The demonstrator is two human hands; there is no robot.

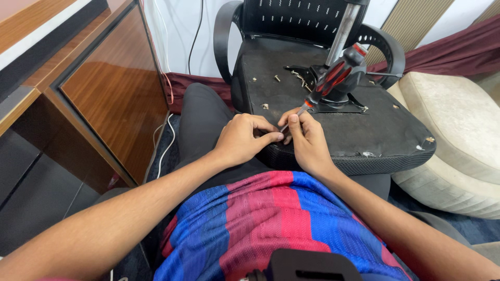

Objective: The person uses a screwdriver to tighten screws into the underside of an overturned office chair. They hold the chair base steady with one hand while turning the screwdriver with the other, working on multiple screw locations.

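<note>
While the office chair (pixel 312 78) lies tipped over with the black underside of its seat facing up, both hands meet at the near edge of that seat. The right hand (pixel 308 139) is closed around the shaft of a red-and-black screwdriver (pixel 333 78), whose handle leans up toward the chair's metal column. The left hand (pixel 242 139) is curled with its fingertips pinched at the screwdriver's tip; whether a small screw sits between them I cannot tell. By my reading, a fastener is being seated or worked at the seat's near edge, and the next move calls for a steady tip and a firm turn. Several loose screws (pixel 277 78) lie scattered on the underside near the mounting plate. A wooden cabinet (pixel 114 88) stands at left, a cream cushion (pixel 458 135) at right, and a white wall behind.
</note>
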